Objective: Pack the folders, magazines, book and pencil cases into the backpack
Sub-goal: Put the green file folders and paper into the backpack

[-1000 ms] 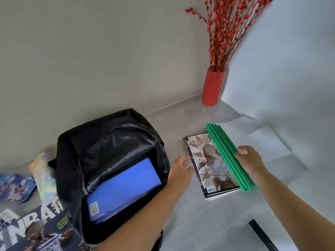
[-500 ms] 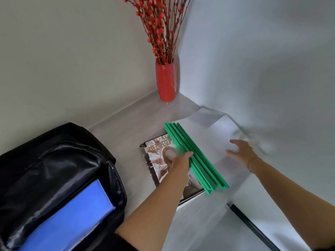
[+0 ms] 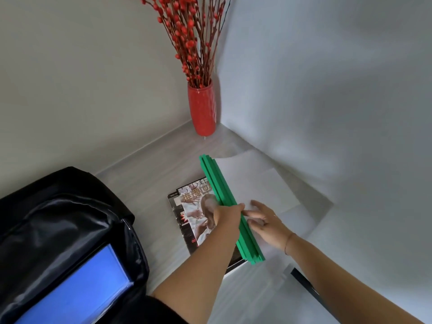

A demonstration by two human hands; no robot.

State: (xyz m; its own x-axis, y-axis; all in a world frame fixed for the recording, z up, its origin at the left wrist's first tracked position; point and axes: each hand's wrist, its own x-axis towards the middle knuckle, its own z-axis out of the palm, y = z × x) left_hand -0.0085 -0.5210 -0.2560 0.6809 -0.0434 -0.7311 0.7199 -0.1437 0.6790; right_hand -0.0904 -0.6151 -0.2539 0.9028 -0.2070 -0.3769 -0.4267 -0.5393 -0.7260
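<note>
The folders, a green stack stood on edge, are right of the backpack. They rest on the magazine, which lies on the surface. The left hand is clamped round the stack near its middle. The right hand lies with its fingers apart and fairly straight against the side of the stack that faces away from the backpack, steadying rather than gripping.

The stack is several loose folders pinched at one spot, so I judge the outer ones could fan out or slide free on the lift, mostly at the unheld ends. A dragging lift might also shift the glossy magazine, or the white sheets on the folders' side away from the backpack.

A blue folder already fills part of the backpack's mouth. Folder corners may catch on its slack black rim and push it inward. A careless swing away from the backpack could tip the vase.
</note>
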